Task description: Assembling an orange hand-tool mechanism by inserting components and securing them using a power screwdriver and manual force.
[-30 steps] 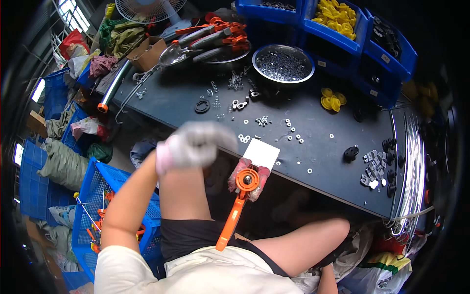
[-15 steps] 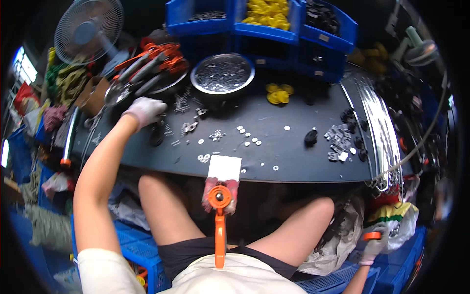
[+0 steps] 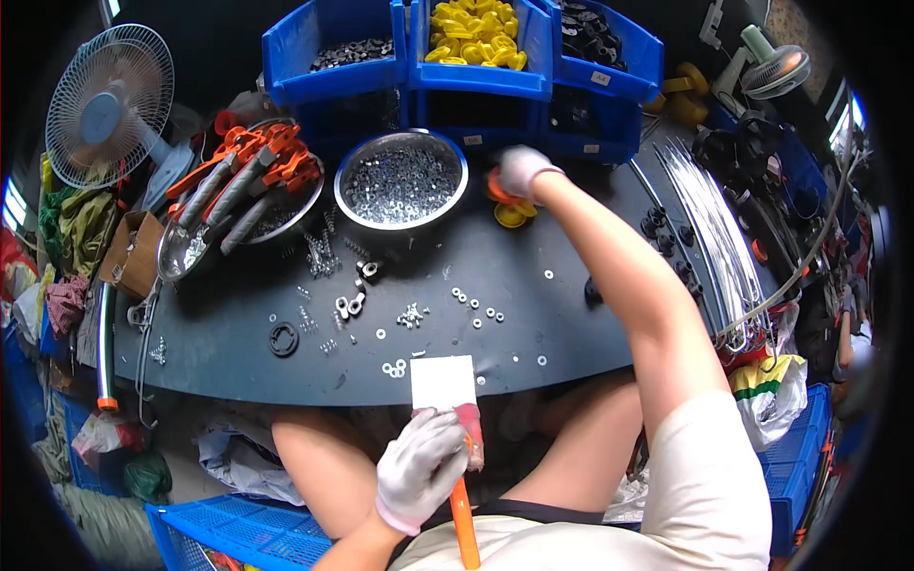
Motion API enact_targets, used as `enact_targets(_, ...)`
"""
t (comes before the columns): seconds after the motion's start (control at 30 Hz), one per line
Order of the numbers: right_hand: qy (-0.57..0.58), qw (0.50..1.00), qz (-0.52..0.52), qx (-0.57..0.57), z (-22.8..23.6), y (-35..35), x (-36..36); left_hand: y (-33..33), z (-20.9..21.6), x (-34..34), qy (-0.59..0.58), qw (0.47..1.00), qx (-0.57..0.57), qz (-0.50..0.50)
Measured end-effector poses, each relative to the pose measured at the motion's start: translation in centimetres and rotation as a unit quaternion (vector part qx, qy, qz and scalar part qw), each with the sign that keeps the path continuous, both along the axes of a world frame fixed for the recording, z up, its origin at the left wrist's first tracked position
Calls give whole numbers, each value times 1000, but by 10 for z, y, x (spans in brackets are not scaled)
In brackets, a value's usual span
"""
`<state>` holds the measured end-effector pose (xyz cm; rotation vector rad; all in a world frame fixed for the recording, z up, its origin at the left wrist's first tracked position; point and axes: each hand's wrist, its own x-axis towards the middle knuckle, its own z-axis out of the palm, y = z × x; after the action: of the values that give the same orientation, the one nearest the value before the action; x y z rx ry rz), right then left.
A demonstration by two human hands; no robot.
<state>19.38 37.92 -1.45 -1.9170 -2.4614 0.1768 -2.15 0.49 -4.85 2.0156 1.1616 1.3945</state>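
My left hand (image 3: pixel 419 468), in a white glove, is closed over the head of an orange lever (image 3: pixel 464 525). Its fingers hide the lever's round end, while the long handle points toward my body. The head sits on a reddish padded block (image 3: pixel 470 424) with a white plate (image 3: pixel 443 381) at the table's near edge. My right hand (image 3: pixel 526 173), also gloved and a little blurred, reaches across to the yellow round pieces (image 3: pixel 511 217). An orange round part (image 3: pixel 499 187) shows under its closed fingers.
A steel bowl of small metal parts (image 3: pixel 400 181) stands at the back, before blue bins (image 3: pixel 476 81). Orange-handled tools (image 3: pixel 257 171) fill another bowl at left, near a fan (image 3: pixel 107 114). Washers (image 3: pixel 466 300) and a black ring (image 3: pixel 283 339) lie about; metal rods (image 3: pixel 705 228) lie at right.
My left hand has come from the table's left side to the lever head. My right hand has moved from low at the right, with an orange part, to the yellow pieces.
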Motion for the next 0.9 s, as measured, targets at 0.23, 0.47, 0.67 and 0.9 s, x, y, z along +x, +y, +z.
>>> enact_targets(0.23,19,999,17,36,-1,-9,-56,-8,-12,-1,-246,958,-141,50)
enact_targets(0.47,-48,996,-66,-21,-4,-21,-60,-17,-21,-3,-200,963,-179,-6)
enact_targets(0.67,-9,984,-46,172,8,-48,-19,-15,5,-1,-321,933,-163,11)
enact_targets(0.9,682,691,100,-218,47,-223,23,1,6,-15,-99,991,-94,3)
